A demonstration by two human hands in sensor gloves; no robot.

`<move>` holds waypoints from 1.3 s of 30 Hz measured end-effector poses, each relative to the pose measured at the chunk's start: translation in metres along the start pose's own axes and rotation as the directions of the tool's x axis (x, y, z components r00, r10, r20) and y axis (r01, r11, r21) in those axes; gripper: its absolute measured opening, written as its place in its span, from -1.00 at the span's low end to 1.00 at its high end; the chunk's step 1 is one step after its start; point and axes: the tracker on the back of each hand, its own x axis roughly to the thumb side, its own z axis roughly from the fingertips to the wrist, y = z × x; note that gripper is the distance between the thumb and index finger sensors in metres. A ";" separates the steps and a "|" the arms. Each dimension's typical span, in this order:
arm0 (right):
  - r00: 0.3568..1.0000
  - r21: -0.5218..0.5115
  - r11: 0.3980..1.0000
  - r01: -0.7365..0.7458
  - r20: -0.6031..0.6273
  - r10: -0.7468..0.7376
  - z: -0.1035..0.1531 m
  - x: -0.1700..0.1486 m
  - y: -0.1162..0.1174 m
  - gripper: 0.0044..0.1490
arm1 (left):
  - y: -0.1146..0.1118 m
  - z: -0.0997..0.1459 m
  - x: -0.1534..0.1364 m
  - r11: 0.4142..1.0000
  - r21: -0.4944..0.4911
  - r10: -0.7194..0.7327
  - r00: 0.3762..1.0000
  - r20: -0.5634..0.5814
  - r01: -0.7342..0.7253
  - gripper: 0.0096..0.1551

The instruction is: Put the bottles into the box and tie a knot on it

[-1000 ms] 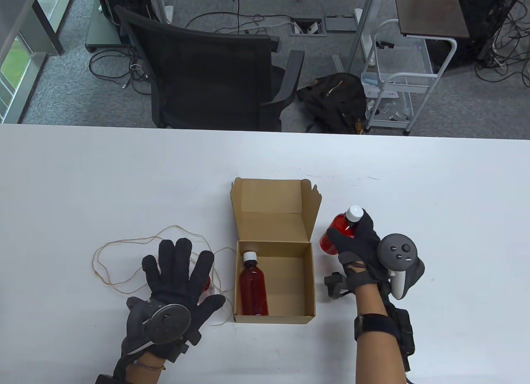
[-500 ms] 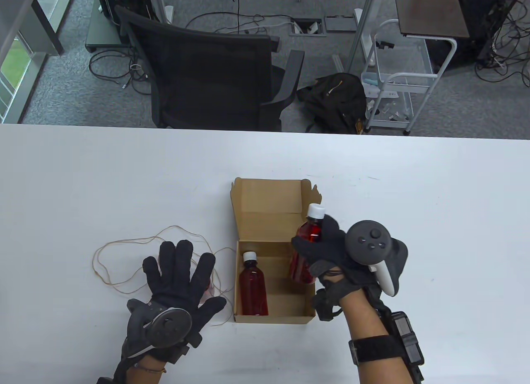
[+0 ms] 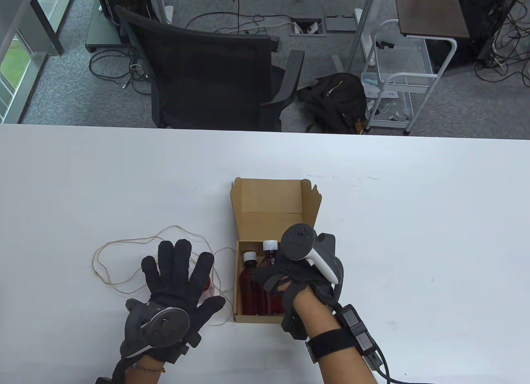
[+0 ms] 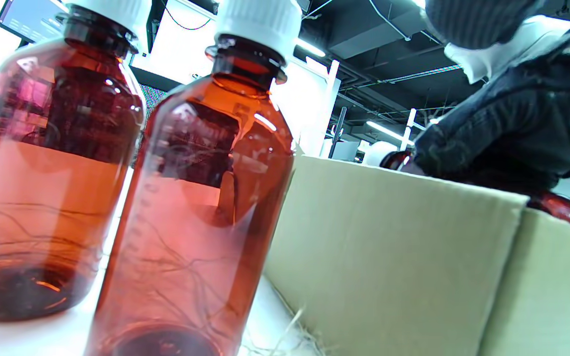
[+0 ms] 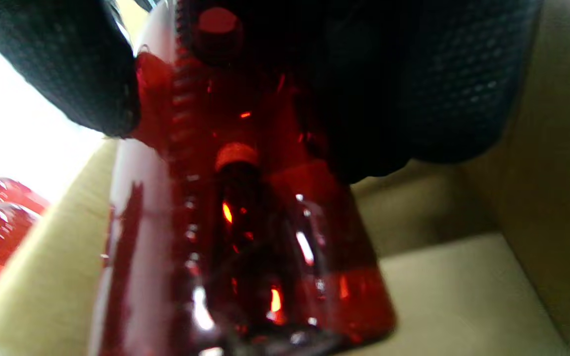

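While two bottles [image 4: 117, 198] stand outside, two [image 3: 258, 284] occupy the box [image 3: 273, 206].

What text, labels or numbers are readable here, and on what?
None readable.
The amber bottles show moulded graduation marks only, no legible figures.
The cardboard box is blank.
The trackers on the left hand and right hand show buttons only, no legible print.
The monitor is too blurred.

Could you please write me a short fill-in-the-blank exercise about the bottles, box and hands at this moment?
1. The right hand grips an amber plastic bottle with a white cap inside the open ____ box.
2. The left hand lies flat with its fingers ____.
3. Thin twine lies on the white table, to the box's ____.

Missing words: cardboard; spread; left
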 end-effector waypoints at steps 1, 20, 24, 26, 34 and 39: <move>1.000 0.004 1.000 -0.001 -0.019 0.001 -0.002 -0.001 0.002 0.15 | 0.000 0.000 0.000 1.000 0.000 0.002 1.000 -0.002 -0.002 0.19; 0.977 0.115 0.982 -0.148 -0.137 0.163 -0.026 -0.004 0.033 0.10 | -0.002 -0.003 -0.001 1.000 -0.014 -0.003 1.000 -0.002 0.003 0.19; 0.986 0.052 0.990 -0.134 -0.090 0.139 -0.015 0.001 0.027 0.11 | -0.002 -0.003 -0.002 1.000 -0.012 0.005 1.000 -0.003 -0.005 0.20; 0.990 0.019 0.992 -0.129 -0.060 0.129 -0.005 0.004 0.020 0.10 | -0.001 -0.003 -0.003 1.000 -0.005 0.014 1.000 -0.003 -0.014 0.20; 0.977 -0.196 0.980 -0.026 0.201 0.066 0.053 0.010 -0.015 0.01 | 0.004 0.000 -0.007 0.999 0.037 0.038 0.999 -0.010 -0.038 0.19; 0.911 -0.488 0.871 0.049 0.380 0.161 0.081 -0.018 -0.031 0.07 | 0.010 0.003 -0.008 0.990 0.091 0.109 0.994 -0.002 -0.109 0.19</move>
